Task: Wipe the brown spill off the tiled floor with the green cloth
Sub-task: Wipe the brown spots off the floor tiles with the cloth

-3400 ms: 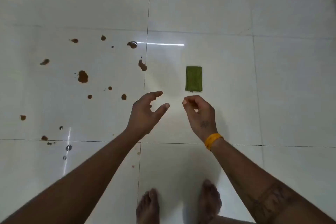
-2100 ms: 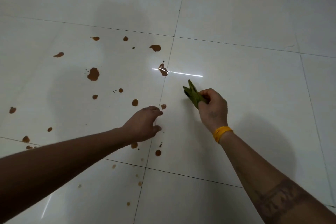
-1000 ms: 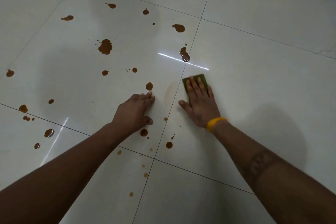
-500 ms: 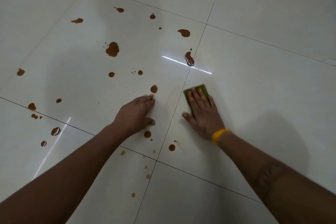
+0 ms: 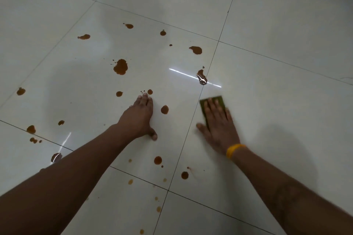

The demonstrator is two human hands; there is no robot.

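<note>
While I look down through the head camera, I see the right hand lying flat on the green cloth, its fingers straight and a little apart, pressing the cloth on the tiled floor. Only the far end of the cloth shows beyond the fingertips; it sits just right of a grout line. This hand looks slightly blurred. A yellow band is around its wrist. The left hand rests palm down on the next tile, fingers straight and close together, thumb spread to the side, holding nothing. The brown spill is scattered as many drops and blots, mostly on the tile under the left hand. One drop lies just beside that hand, between the two hands. A bright streak of light reflects on the floor beyond the cloth.
</note>
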